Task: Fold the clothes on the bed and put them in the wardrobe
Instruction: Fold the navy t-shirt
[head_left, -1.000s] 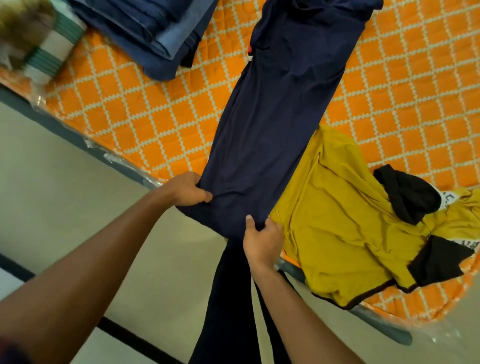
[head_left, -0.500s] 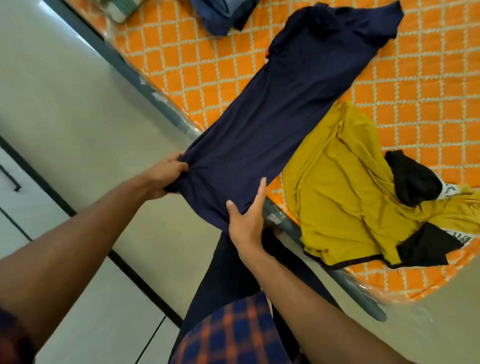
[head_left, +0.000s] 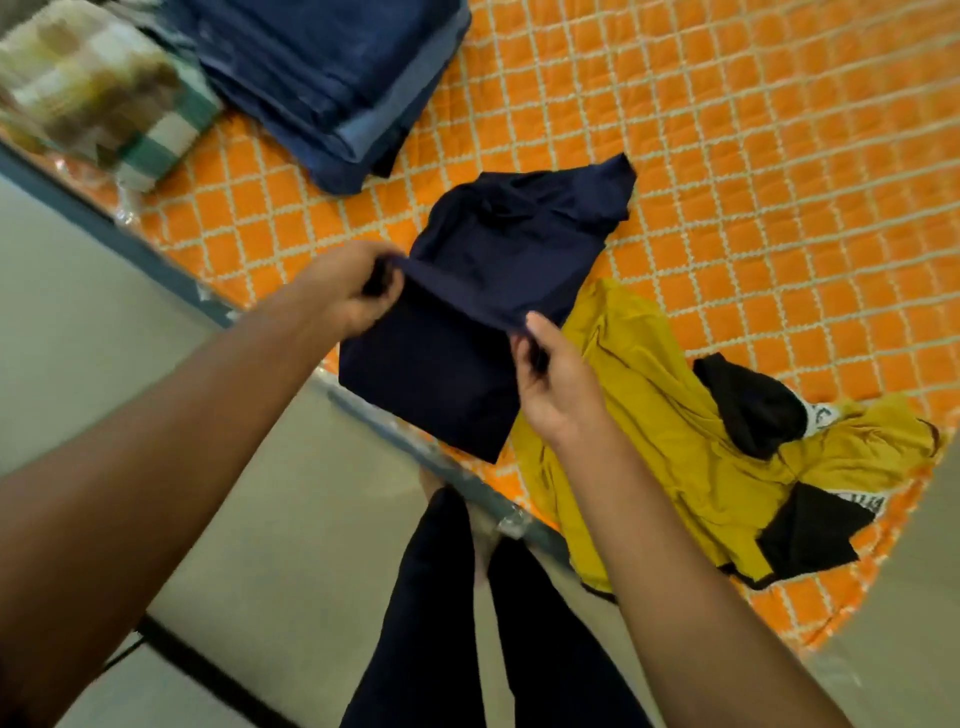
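The navy shirt (head_left: 457, 384), stretched long a moment before, was now doubled short at the bed (head_left: 727, 156) edge. My left hand (head_left: 358, 291) and right hand (head_left: 556, 384) each pinched its fold. I judged the corners needed matching before smoothing flat.

Your left hand (head_left: 353, 291) and right hand (head_left: 550, 379) pinch the navy shirt's (head_left: 467, 312) folded edge. A mustard shirt (head_left: 665, 441) lies just right of it on the orange quilt (head_left: 753, 182).

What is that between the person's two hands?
In the head view, the folded edge of the dark blue shirt stretches between the left hand and the right hand. Each hand pinches one end of it.
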